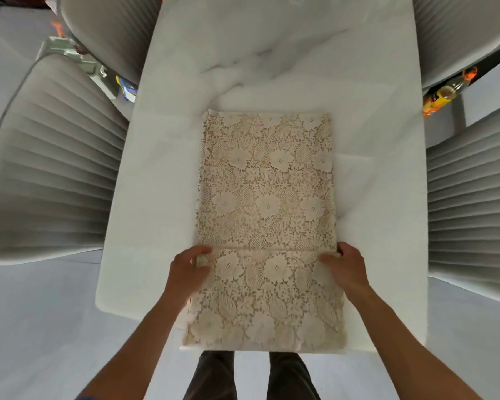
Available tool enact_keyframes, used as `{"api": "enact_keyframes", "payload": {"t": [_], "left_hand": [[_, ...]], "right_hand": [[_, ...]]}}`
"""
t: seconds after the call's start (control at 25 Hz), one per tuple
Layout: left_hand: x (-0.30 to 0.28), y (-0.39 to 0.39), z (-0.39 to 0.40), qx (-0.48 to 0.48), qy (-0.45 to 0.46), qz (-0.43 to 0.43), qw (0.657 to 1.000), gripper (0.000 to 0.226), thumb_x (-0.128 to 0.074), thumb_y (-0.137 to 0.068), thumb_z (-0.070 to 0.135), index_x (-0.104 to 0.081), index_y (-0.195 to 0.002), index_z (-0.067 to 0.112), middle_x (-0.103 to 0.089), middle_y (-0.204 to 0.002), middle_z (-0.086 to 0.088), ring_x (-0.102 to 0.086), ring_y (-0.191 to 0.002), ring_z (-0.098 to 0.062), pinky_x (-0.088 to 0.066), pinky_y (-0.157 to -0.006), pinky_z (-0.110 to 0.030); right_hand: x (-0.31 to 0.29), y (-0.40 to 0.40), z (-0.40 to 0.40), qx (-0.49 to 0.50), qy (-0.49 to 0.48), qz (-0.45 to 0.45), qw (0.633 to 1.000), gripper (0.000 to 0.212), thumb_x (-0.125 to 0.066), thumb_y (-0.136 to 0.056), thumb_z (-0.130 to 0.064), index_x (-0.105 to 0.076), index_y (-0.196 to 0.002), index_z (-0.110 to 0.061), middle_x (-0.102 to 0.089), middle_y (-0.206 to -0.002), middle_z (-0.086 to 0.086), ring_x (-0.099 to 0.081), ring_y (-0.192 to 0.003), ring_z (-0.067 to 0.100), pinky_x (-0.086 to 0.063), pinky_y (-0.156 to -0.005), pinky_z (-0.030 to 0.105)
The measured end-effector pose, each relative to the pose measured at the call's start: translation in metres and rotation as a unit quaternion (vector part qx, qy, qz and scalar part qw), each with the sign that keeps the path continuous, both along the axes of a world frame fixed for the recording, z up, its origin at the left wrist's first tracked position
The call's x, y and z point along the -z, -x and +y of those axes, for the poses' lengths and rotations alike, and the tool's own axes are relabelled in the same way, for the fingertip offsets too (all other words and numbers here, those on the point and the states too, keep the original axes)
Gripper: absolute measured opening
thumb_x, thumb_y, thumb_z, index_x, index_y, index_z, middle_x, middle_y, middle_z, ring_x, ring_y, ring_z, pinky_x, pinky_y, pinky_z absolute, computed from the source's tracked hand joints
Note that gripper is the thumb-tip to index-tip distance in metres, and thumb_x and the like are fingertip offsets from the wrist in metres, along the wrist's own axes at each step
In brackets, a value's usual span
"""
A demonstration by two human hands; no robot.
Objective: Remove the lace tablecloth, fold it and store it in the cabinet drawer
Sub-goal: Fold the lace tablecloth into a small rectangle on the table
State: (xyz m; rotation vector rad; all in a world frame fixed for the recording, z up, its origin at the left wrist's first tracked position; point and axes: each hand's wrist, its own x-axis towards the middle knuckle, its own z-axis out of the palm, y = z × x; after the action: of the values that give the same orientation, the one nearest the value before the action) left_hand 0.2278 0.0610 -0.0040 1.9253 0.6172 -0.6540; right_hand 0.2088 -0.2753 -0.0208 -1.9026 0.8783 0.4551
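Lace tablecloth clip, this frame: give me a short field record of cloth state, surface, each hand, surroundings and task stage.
cloth: lace tablecloth, cream floral, folded into a long strip, a fold line across it near the hands
surface: white marble table, the strip lying lengthwise on it
left hand: grip closed on the strip's left edge at the fold line
right hand: grip closed on the right edge, same line
surroundings: grey ribbed chairs on both sides
stage: folding in progress; no cabinet drawer in view

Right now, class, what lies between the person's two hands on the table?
In the head view, only the folded lace tablecloth spans between the left hand and right hand, which grip its edges.
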Motion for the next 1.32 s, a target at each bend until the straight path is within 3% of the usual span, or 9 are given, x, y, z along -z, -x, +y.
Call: {"api": "enact_keyframes", "payload": {"t": [0.12, 0.24, 0.32, 0.52, 0.76, 0.88, 1.04, 1.24, 1.32], "left_hand": [[0.006, -0.048, -0.001, 0.007, 0.001, -0.077, 0.997, 0.05, -0.061, -0.082, -0.003, -0.067, -0.113, 0.036, -0.068, -0.111, -0.009, -0.058, -0.055, -0.013, -0.052, -0.049, -0.028], [0.012, -0.085, -0.007, -0.019, -0.083, -0.113, 0.99, 0.049, -0.069, -0.083, 0.01, -0.056, -0.128, 0.023, -0.06, -0.121, -0.01, -0.064, -0.095, -0.024, -0.057, -0.083, -0.041], [0.014, -0.07, -0.008, 0.008, -0.161, -0.101, 0.982, 0.045, -0.073, -0.08, 0.021, -0.057, -0.122, 0.018, -0.06, -0.117, -0.009, -0.062, -0.101, -0.026, -0.052, -0.09, -0.043], [0.014, -0.017, 0.0, -0.023, -0.145, -0.075, 0.986, 0.033, -0.076, -0.077, 0.026, -0.063, -0.106, 0.016, -0.067, -0.088, -0.001, -0.066, -0.087, -0.026, -0.053, -0.08, -0.037], [0.023, -0.015, 0.006, -0.005, -0.168, 0.006, 0.986, 0.027, -0.073, -0.075, 0.041, -0.067, -0.081, 0.015, -0.07, -0.076, -0.002, -0.066, -0.077, -0.026, -0.05, -0.07, -0.035], [0.02, -0.002, 0.008, -0.038, -0.153, -0.05, 0.986, 0.015, -0.074, -0.076, 0.031, -0.066, -0.082, 0.02, -0.068, -0.075, 0.005, -0.066, -0.077, -0.021, -0.048, -0.066, -0.032], [0.013, 0.021, 0.013, -0.074, -0.128, -0.065, 0.987, 0.012, -0.076, -0.076, 0.02, -0.065, -0.076, 0.023, -0.071, -0.077, 0.009, -0.069, -0.08, -0.019, -0.046, -0.061, -0.025], [0.003, -0.048, -0.025, 0.239, -0.276, -0.253, 0.896, 0.044, -0.069, -0.076, 0.008, -0.06, -0.119, 0.016, -0.061, -0.128, -0.007, -0.054, -0.116, -0.032, -0.044, -0.095, -0.045], [0.001, -0.107, -0.051, 0.376, -0.29, -0.219, 0.853, 0.07, -0.073, -0.076, 0.02, -0.043, -0.14, 0.021, -0.043, -0.148, -0.004, -0.041, -0.134, -0.029, -0.033, -0.107, -0.051]], "right_hand": [[0.002, -0.047, -0.01, -0.002, 0.019, -0.082, 0.996, 0.013, -0.069, -0.085, -0.019, -0.067, -0.098, -0.02, -0.07, -0.089, -0.005, -0.067, -0.084, 0.019, -0.055, -0.073, 0.03], [-0.001, -0.089, -0.025, 0.044, 0.074, -0.084, 0.993, 0.038, -0.072, -0.081, -0.026, -0.057, -0.116, -0.022, -0.06, -0.087, -0.013, -0.061, -0.08, 0.015, -0.049, -0.073, 0.028], [-0.001, -0.076, -0.028, 0.015, 0.104, -0.026, 0.994, 0.036, -0.073, -0.076, -0.027, -0.059, -0.109, -0.022, -0.062, -0.086, -0.011, -0.062, -0.082, 0.016, -0.05, -0.078, 0.032], [0.0, -0.005, -0.012, 0.054, 0.067, -0.027, 0.996, 0.01, -0.072, -0.077, -0.031, -0.064, -0.082, -0.029, -0.069, -0.08, -0.01, -0.068, -0.08, 0.014, -0.052, -0.066, 0.031], [0.003, 0.011, -0.008, 0.008, 0.073, 0.002, 0.997, 0.023, -0.065, -0.084, -0.035, -0.065, -0.072, -0.015, -0.068, -0.068, -0.002, -0.064, -0.067, 0.019, -0.044, -0.059, 0.029], [0.001, 0.012, -0.02, 0.006, -0.01, 0.03, 0.999, 0.03, -0.063, -0.089, -0.031, -0.07, -0.085, -0.002, -0.072, -0.088, 0.019, -0.066, -0.075, 0.032, -0.048, -0.067, 0.034], [-0.001, 0.024, -0.029, 0.013, -0.054, 0.029, 0.998, 0.022, -0.066, -0.089, -0.027, -0.073, -0.089, -0.006, -0.073, -0.095, 0.019, -0.069, -0.084, 0.033, -0.051, -0.072, 0.034], [0.004, 0.023, -0.021, -0.009, 0.049, 0.006, 0.999, 0.019, -0.067, -0.084, -0.02, -0.066, -0.074, -0.004, -0.069, -0.074, 0.017, -0.056, -0.063, 0.024, -0.041, -0.061, 0.033], [0.01, 0.021, -0.022, -0.034, 0.074, -0.001, 0.997, 0.019, -0.067, -0.085, -0.023, -0.065, -0.072, -0.009, -0.068, -0.069, 0.011, -0.057, -0.062, 0.025, -0.042, -0.061, 0.033]]}}
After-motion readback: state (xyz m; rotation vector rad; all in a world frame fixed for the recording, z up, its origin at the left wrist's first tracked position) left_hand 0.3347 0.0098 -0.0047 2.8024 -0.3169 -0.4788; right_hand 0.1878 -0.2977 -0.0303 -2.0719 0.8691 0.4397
